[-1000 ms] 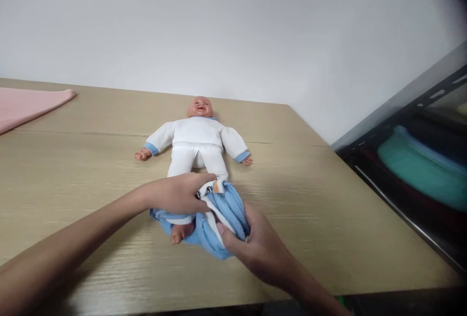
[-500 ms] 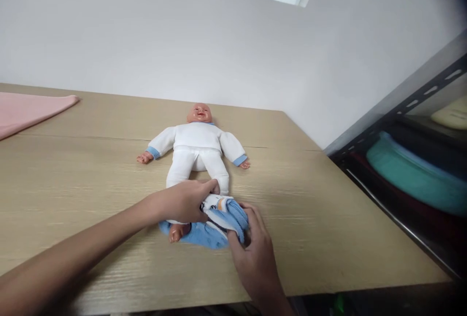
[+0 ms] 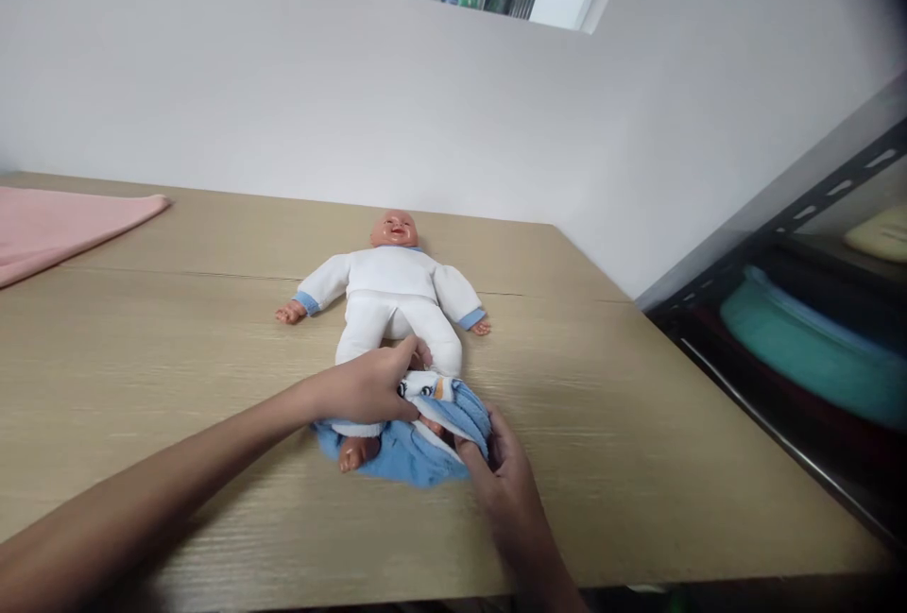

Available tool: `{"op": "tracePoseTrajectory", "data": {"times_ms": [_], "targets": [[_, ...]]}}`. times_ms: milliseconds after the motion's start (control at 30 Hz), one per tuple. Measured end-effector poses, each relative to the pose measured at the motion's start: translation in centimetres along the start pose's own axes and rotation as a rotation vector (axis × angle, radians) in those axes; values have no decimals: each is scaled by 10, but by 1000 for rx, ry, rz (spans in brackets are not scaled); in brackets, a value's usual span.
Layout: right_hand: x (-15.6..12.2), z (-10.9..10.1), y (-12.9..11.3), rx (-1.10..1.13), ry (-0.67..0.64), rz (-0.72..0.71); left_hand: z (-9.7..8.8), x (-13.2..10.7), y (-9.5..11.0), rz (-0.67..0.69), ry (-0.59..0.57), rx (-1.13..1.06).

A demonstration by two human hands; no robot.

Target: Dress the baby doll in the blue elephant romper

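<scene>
Fingers (image 3: 405,354) of the left hand (image 3: 368,391) are curled shut, pinching the white-lined top edge of the blue garment (image 3: 403,454) against the thumb. Right hand (image 3: 506,485) comes in from the lower edge, its fingertips (image 3: 469,451) hooked closed over the garment's right side, where the cloth is bunched up. Both hands have the same piece and sit just beside each other, with the garment between them.

White wall (image 3: 354,93) runs behind everything, and above its top edge a strip of a further room shows. Wooden table (image 3: 177,349) fills the lower view, pale grain, with one seam line running across it behind the doll's arms. Dark metal shelf rack (image 3: 772,235) stands at the right, just beside the table's edge; a teal tub (image 3: 800,349) sits inside it, with a pale item in the upper right corner, too cut off to name. Pink cloth (image 3: 63,226) lies flat at the table's far left, well apart from the hands.

Baby doll (image 3: 393,287) lies on its back mid-table, head toward the wall, arms spread, in a white suit with blue cuffs. The garment is gathered around its lower legs, at the near end of the doll, resting on the table. A printed patch with orange shows on the garment's white part beside the left thumb. One bare doll foot (image 3: 352,452) sticks out below the left hand, on top of the blue cloth. The other foot is hidden in the bunched cloth.
</scene>
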State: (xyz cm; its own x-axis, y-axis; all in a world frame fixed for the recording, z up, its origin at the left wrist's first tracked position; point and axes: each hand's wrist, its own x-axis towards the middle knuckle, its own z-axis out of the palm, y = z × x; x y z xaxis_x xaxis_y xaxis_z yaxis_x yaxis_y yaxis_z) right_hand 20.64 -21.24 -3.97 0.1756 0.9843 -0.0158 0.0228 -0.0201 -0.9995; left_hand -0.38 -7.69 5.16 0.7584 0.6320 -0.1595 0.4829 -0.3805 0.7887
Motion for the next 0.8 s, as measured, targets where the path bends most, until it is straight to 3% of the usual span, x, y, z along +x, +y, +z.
{"op": "tracePoseTrajectory", "data": {"times_ms": [167, 267, 400, 567, 667, 800], "targets": [[11, 2, -1, -2, -61, 18, -7, 4, -6, 24, -66, -191], [19, 1, -5, 59, -53, -66, -10, 5, -9, 34, -76, -255], [30, -7, -16, 5, -81, -115, -16, 3, -7, 97, -44, -178], [48, -22, -32, -127, -192, -86, -28, 3, -7, 175, -118, -76], [70, -32, -43, -259, -273, -240, -35, 4, -10, 204, -118, -89], [104, -43, -51, -392, -476, -420, -37, 4, -10, 176, -109, -140]]}}
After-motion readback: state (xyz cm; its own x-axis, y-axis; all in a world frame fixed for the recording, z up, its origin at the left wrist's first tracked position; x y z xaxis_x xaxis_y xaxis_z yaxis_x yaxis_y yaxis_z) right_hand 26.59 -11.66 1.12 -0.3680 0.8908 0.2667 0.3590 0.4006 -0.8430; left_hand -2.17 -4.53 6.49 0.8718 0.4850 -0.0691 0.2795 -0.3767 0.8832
